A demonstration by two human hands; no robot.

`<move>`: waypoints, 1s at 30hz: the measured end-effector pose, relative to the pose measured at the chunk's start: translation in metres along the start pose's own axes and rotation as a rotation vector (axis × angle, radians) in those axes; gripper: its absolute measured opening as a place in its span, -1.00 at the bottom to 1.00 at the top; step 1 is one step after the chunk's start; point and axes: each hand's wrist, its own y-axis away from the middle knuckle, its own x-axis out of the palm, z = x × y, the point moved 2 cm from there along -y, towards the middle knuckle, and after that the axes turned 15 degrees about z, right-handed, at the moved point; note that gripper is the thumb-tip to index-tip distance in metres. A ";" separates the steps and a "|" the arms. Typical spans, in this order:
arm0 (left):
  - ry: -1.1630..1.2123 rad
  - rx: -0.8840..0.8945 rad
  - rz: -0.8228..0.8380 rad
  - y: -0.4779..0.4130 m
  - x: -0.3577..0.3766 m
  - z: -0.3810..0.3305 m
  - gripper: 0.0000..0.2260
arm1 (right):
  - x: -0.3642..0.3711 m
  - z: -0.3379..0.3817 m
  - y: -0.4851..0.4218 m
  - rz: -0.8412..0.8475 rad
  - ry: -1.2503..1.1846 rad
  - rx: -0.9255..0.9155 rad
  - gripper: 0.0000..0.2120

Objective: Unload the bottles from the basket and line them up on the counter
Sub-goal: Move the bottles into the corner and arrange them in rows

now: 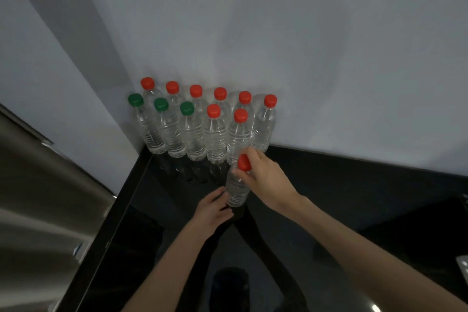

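A black bench (329,185) meets a grey wall. The right hand (263,177) clamps a bottle (236,190) by its neck for placing; the left hand (212,210), fingers loosely apart, steadies its base beside two tidy rows (202,121).

the bottles (193,134) look like clear, ribbed plastic, shiny where light catches them, with smooth matt plastic caps (214,110) in red and green. the counter (342,185) is black and glossy, polished enough to mirror the bottles and arms. the wall (278,33) is smooth and matt. the appliance (38,197) on the left looks like brushed metal with a dull sheen.
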 end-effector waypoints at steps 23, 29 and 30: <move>0.485 -0.118 0.129 -0.109 0.069 -0.021 -0.78 | -0.057 -0.081 -0.068 -0.071 0.064 -0.021 -0.81; 0.405 -0.124 0.119 -0.107 0.066 -0.025 -0.72 | -0.051 -0.082 -0.066 -0.083 0.128 -0.017 -0.73; 0.400 -0.123 0.117 -0.104 0.068 -0.026 -0.73 | -0.050 -0.081 -0.065 -0.084 0.137 -0.013 -0.70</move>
